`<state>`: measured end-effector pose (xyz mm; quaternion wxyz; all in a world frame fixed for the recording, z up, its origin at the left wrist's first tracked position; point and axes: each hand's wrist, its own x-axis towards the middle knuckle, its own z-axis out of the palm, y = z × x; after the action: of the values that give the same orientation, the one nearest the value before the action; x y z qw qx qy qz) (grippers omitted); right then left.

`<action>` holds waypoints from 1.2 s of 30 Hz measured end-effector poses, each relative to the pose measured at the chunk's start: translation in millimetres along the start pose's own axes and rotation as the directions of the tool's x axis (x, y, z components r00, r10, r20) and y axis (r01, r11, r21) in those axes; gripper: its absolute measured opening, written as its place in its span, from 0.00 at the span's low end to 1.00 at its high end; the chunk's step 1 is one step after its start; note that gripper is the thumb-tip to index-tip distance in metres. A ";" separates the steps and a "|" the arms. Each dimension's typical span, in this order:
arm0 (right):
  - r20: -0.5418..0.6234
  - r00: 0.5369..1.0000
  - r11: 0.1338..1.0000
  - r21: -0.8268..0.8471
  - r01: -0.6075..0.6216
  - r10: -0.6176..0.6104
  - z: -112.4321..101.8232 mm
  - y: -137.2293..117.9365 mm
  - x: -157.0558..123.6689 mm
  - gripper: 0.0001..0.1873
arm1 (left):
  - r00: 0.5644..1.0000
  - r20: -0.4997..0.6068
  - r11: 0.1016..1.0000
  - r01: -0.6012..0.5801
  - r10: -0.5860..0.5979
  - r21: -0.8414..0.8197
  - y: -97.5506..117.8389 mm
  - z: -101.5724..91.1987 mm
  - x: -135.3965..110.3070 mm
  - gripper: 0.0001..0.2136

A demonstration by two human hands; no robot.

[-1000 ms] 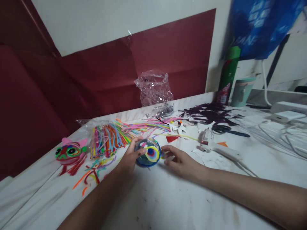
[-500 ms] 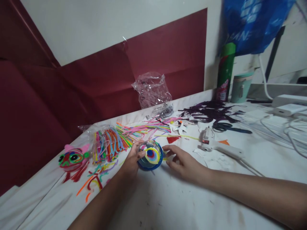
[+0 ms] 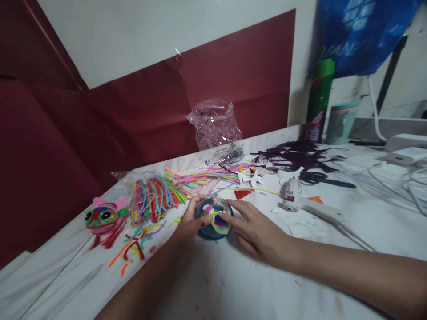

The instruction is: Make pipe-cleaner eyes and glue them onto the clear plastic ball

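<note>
Between my hands is a clear, round, bowl-like plastic piece point(image 3: 209, 230) with a blue fuzzy rim. On its face sits an eye shape of coiled pipe cleaner point(image 3: 224, 228), yellow outside with blue and red rings inside, partly hidden by fingers. My left hand point(image 3: 192, 222) is closed on the left side of the piece, its thumb by the yellow edge. My right hand point(image 3: 248, 226) is curled against the right side, its index fingertip pressing on the eye shape. A pink patch shows near the top of the piece.
Left lie a pink pipe-cleaner animal face point(image 3: 105, 218), a bundle of coloured pipe cleaners point(image 3: 156, 195) and loose offcuts point(image 3: 133, 249). On the right are a white glue gun point(image 3: 310, 206) with its cord, dark-handled scissors point(image 3: 327, 179), purple strands point(image 3: 293, 155) and a green can point(image 3: 320, 98).
My right hand has moved left from beside the piece onto it, its index finger now on the eye shape. The piece is tilted differently, and the view has shifted slightly.
</note>
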<state>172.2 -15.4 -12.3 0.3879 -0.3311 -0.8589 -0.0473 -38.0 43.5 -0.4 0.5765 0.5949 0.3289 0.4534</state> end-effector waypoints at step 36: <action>0.093 0.993 0.986 -0.140 0.086 -0.074 -0.1 -2.9 -0.2 0.26 | 0.991 0.101 0.950 -0.111 0.084 0.292 2.5 2.1 -3.6 0.26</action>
<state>170.6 -17.8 -11.9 0.3230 -0.3251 -0.8820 -0.1099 -37.8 39.1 1.7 0.4714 0.7095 0.3378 0.4003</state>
